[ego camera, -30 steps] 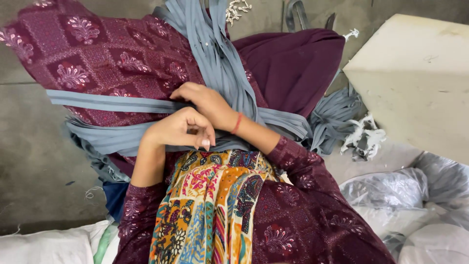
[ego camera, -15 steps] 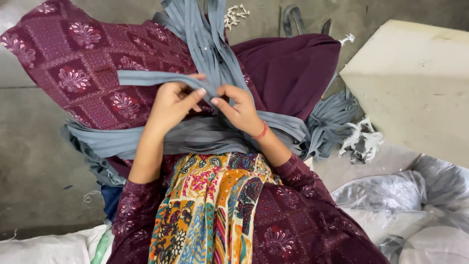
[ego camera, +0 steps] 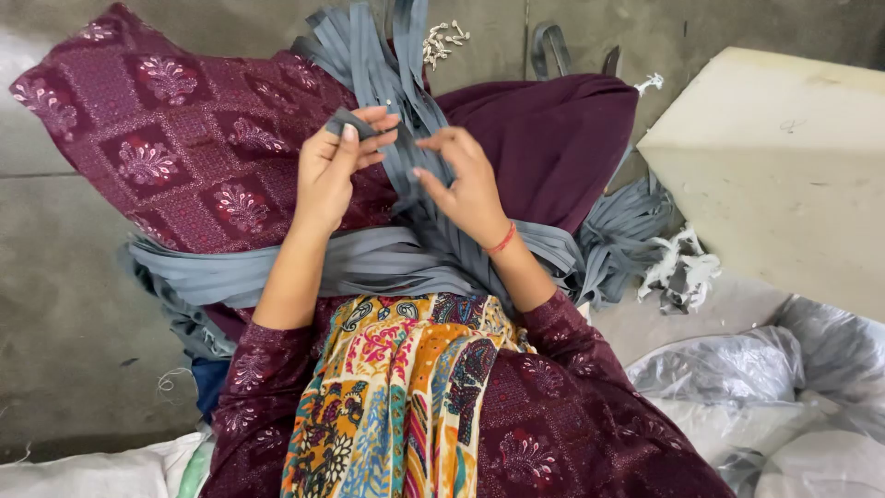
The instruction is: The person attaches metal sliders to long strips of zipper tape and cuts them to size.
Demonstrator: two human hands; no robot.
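concrete floor; left hand [ego camera: 332, 171] pinches flat grey strip [ego camera: 355, 122].

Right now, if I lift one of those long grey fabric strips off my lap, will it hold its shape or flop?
Probably flop: the long grey fabric strips drape and curve over the lap, and the end pinched in the left hand bends over its fingers. Likely light, since that pinch alone carries it. It may drag its neighbours along, as the strips lie overlapped in a bundle.
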